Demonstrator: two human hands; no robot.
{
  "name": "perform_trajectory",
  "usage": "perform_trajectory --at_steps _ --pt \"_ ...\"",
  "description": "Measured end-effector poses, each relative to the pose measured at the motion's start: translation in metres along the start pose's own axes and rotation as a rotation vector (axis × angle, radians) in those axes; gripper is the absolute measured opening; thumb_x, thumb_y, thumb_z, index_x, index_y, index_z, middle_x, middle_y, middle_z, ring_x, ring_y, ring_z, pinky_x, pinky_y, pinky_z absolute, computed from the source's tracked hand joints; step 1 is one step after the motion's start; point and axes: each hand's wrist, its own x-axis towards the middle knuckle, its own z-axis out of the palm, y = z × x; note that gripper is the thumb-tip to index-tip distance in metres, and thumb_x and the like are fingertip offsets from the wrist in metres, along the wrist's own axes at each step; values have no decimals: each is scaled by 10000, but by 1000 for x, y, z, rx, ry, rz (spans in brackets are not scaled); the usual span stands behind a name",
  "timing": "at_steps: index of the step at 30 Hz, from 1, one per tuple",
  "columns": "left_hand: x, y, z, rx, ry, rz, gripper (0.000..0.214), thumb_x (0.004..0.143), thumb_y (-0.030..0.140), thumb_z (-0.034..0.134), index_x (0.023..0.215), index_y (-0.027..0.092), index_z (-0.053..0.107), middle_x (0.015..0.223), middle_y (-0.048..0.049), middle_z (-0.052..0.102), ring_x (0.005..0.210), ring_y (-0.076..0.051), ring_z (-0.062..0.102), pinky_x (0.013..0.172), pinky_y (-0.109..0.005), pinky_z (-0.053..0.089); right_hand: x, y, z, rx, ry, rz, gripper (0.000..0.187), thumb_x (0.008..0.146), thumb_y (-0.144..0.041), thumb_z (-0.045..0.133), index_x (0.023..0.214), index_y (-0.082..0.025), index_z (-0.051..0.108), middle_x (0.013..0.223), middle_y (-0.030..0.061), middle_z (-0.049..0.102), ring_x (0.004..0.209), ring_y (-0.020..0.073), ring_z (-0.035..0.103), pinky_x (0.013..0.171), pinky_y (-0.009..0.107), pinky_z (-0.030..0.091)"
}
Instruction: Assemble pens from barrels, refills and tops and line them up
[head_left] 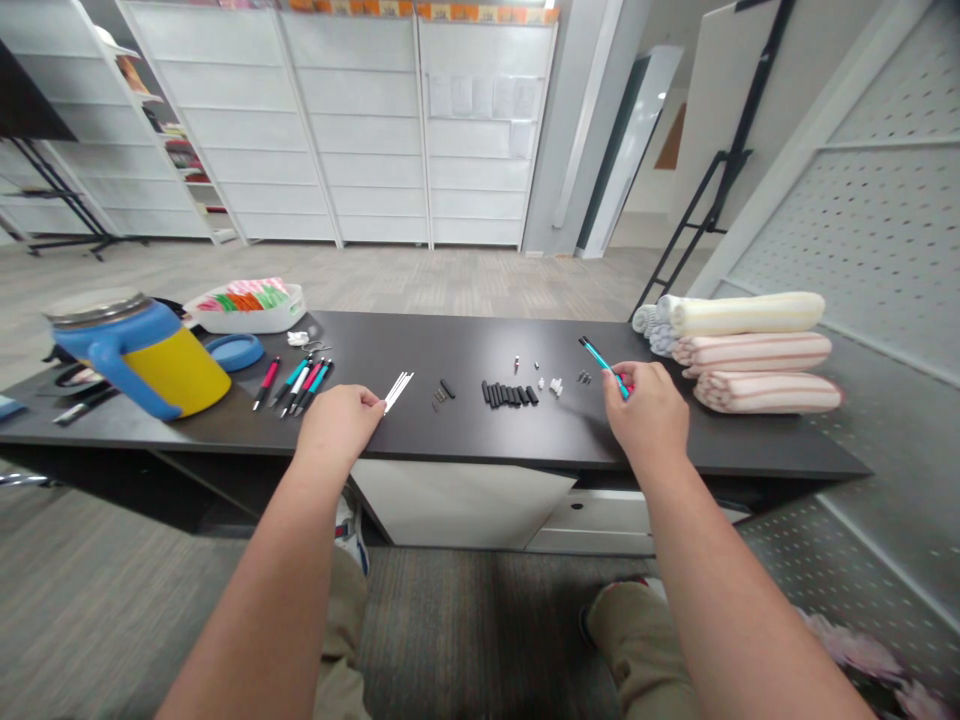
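My right hand (pixel 646 408) is closed around a teal pen barrel (pixel 600 357) whose dark tip points up and left; something pink shows at the fingers. My left hand (pixel 341 420) rests on the dark table (pixel 420 435) with fingers curled at the near end of a few thin white refills (pixel 398 388). Between the hands lie a row of several short black grips (pixel 510 394), small black bits (pixel 444 391) and tiny white and dark parts (pixel 555 385). Left of my left hand lies a group of several assembled pens (pixel 300 383), teal, pink and white.
A large blue and yellow jug (pixel 142 365) stands at the left, with a blue lid (pixel 234 351) and a white tray of coloured items (pixel 247 305) behind it. Rolled striped towels (pixel 754 350) are stacked at the right. White cabinets line the far wall.
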Motion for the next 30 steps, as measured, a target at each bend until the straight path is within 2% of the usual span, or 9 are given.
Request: perform_trajectory --at_steps 3,7,12,16,19,25,30 --pt "1 1 1 0 2 -22 272 874 411 617 897 231 820 965 -114 821 933 -310 743 766 -339 516 -1 -4 -1 42 2 -18 271 1015 -407 522 1061 -193 682 1023 102 707 911 241 650 727 331 399" --pt "1 3 3 2 16 -37 250 855 400 625 873 234 812 952 -118 821 921 -311 746 761 -333 518 -13 -24 1 162 -52 -82 278 994 -444 584 1039 -202 711 785 38 689 719 206 624 701 316 404" --pt "2 5 9 8 19 -31 235 837 359 604 839 226 798 907 -135 810 902 -326 744 754 -355 516 -45 -77 5 412 -266 -335 226 986 -414 624 1021 -217 731 711 -5 654 640 163 596 674 284 411" --pt "4 3 14 -8 28 -27 226 820 349 611 853 232 802 905 -131 809 894 -335 743 754 -370 519 -60 -109 8 534 -450 -448 138 982 -332 635 985 -220 715 728 -15 648 629 147 564 653 268 403" --pt "5 2 17 1 37 -21 223 819 347 620 851 232 810 907 -135 811 894 -331 747 764 -365 528 -60 -115 9 557 -497 -428 107 967 -317 655 963 -221 703 718 -23 631 635 147 549 650 265 395" --pt "5 4 19 34 27 3 262 851 331 581 840 226 821 880 -155 803 899 -340 752 785 -363 544 -56 -112 6 613 -503 -344 67 930 -292 682 923 -226 693 666 -43 599 605 142 532 632 261 386" --pt "4 6 22 87 45 22 351 904 297 495 945 168 819 959 -210 795 978 -360 747 858 -387 554 -55 -112 4 631 -465 -308 89 919 -313 687 925 -227 707 662 -39 613 589 140 544 623 264 389"
